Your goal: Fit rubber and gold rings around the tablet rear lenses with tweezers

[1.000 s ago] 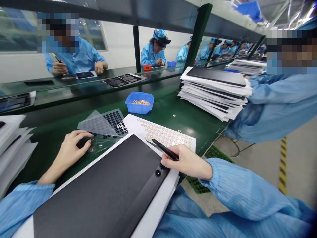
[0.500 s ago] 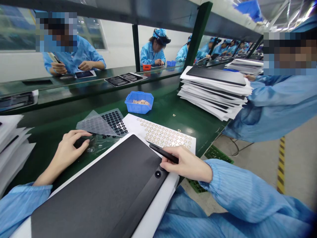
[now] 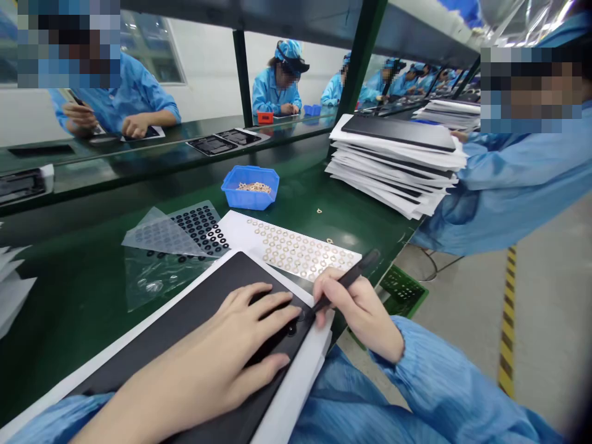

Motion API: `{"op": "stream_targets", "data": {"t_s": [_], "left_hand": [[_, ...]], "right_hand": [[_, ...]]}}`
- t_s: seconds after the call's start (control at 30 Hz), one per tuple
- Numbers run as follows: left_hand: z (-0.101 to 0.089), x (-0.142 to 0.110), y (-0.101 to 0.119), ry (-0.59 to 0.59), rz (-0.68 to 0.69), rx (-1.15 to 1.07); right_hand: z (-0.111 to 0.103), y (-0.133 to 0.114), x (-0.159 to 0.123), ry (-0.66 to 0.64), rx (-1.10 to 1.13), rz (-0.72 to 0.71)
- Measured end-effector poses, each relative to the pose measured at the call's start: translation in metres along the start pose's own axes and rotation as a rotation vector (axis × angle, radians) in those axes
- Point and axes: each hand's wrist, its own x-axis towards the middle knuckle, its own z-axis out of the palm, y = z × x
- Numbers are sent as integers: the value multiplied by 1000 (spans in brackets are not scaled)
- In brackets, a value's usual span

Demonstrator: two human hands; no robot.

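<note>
A black tablet back cover [image 3: 152, 361] lies on white sheets in front of me. My left hand [image 3: 235, 351] rests on it, fingers stretched and spread, the fingertips beside the camera lens [image 3: 291, 331] near the corner. My right hand [image 3: 349, 302] is closed round a slim black pen-shaped tool [image 3: 354, 271]. The tool's lower end points down at the cover's corner, next to the lens; whether it touches is blurred. Beyond the cover lies a white sheet of pale ring stickers [image 3: 296, 253]. To its left is a clear sheet of black rings [image 3: 203, 225].
A blue bin [image 3: 250, 191] of small pale rings stands behind the sheets. A tall stack of covers and paper [image 3: 393, 160] is at the right, near a co-worker's blue sleeve [image 3: 522, 166]. More paper [image 3: 16, 290] lies at the left edge. Green posts [image 3: 365, 55] hold the shelf.
My left hand has come from the clear film onto the tablet cover and now lies spread there. My right hand has turned the tool so its lower end points at the cover's corner.
</note>
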Motion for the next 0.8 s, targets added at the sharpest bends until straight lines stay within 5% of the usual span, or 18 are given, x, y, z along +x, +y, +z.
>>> {"op": "stream_targets", "data": {"t_s": [0.27, 0.5, 0.8], "left_hand": [[-2, -6, 0, -84, -20, -13], [-7, -6, 4, -134, -56, -25], [-5, -6, 4, -115, -76, -37]], "right_hand": [[-20, 19, 9, -139, 141, -218], [-20, 24, 17, -272, 295, -189], [-19, 25, 19, -265, 348, -156]]}}
